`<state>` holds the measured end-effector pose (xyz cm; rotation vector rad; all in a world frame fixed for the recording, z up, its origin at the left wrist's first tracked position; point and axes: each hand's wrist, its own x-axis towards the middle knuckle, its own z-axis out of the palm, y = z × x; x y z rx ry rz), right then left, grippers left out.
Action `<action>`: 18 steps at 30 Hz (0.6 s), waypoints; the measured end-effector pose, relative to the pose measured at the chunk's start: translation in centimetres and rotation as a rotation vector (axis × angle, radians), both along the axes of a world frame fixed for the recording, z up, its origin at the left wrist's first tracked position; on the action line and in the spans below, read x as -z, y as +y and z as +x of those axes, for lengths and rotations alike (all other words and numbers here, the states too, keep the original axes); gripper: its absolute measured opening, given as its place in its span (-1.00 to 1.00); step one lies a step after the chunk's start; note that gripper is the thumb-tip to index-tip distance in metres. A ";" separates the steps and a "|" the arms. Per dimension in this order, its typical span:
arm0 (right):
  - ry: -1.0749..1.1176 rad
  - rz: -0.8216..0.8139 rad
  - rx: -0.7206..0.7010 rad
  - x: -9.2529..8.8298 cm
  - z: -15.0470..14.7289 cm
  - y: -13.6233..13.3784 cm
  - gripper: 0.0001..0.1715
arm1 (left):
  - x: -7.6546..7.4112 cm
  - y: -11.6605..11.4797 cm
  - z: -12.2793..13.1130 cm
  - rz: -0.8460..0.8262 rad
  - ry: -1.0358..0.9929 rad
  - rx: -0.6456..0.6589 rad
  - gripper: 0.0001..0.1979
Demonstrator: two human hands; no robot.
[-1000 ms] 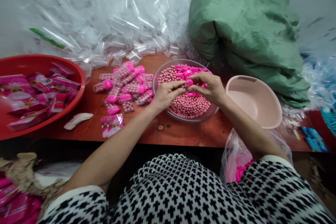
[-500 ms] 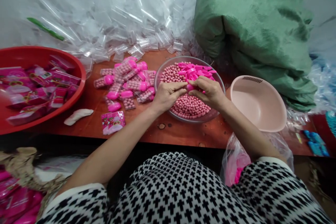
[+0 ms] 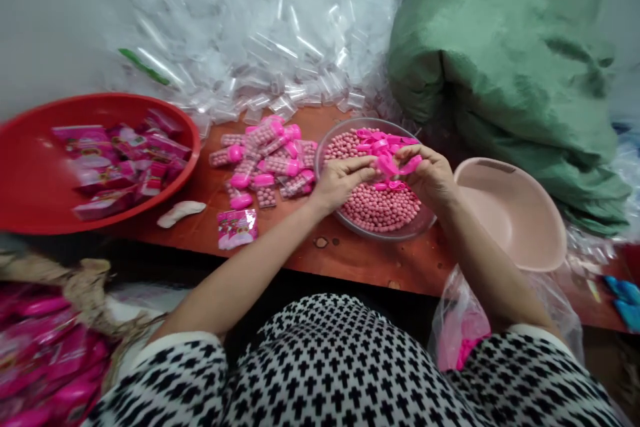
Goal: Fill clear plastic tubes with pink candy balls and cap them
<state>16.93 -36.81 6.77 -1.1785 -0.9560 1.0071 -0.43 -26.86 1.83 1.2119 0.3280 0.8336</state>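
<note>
My left hand (image 3: 341, 181) and my right hand (image 3: 434, 177) meet above a clear bowl (image 3: 425, 225). Between their pinched fingertips is a bright pink curved plastic piece (image 3: 386, 165), perhaps with a loop; its exact kind is hard to make out. My left thumb and forefinger close on its left end, my right fingers on its right end. Under the hands the bowl holds round pink beads (image 3: 383, 211), with a heap of similar pink plastic pieces (image 3: 373, 140) on top. Left of the bowl lies a pile of clear, bead-filled tubes with pink caps (image 3: 270, 160).
A red basin (image 3: 30, 167) with pink packets (image 3: 107, 197) stands at left, near a white scrap (image 3: 181, 212) and a printed packet (image 3: 237, 229). Clear tubes (image 3: 280, 33) are heaped behind. At right are a green sack (image 3: 500, 60), a beige basin (image 3: 515, 213) and a plastic bag (image 3: 463, 333).
My hands have moved slightly apart, and the pink piece between them now shows stretched across the gap. The whole view has shifted, so the table things appear further right.
</note>
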 end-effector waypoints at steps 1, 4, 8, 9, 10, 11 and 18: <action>0.018 -0.050 -0.037 0.1 -0.1 0.2 -0.37 | 0.1 -0.1 0.1 0.076 -0.005 -0.001 -0.71; 0.090 -0.249 -0.197 0.2 -0.8 0.6 -0.37 | 0.8 0.1 0.5 0.257 -0.030 -0.039 -0.83; 0.198 -0.330 -0.268 0.2 -2.2 1.0 -0.46 | 1.5 0.2 0.8 0.306 -0.022 -0.086 -0.85; 0.217 -0.319 -0.251 0.2 -2.6 1.2 -0.49 | 1.5 0.2 0.8 0.301 -0.024 -0.094 -0.86; 0.235 -0.308 -0.227 0.3 -3.0 1.4 -0.52 | 1.4 0.2 0.8 0.299 -0.028 -0.105 -0.86; 0.252 -0.299 -0.200 0.3 -3.4 1.7 -0.54 | 1.3 0.2 0.6 0.302 -0.033 -0.115 -0.86; 0.251 -0.348 -0.171 0.4 -6.2 5.8 -0.58 | 0.0 2.1 -2.6 0.383 0.016 -0.229 -0.82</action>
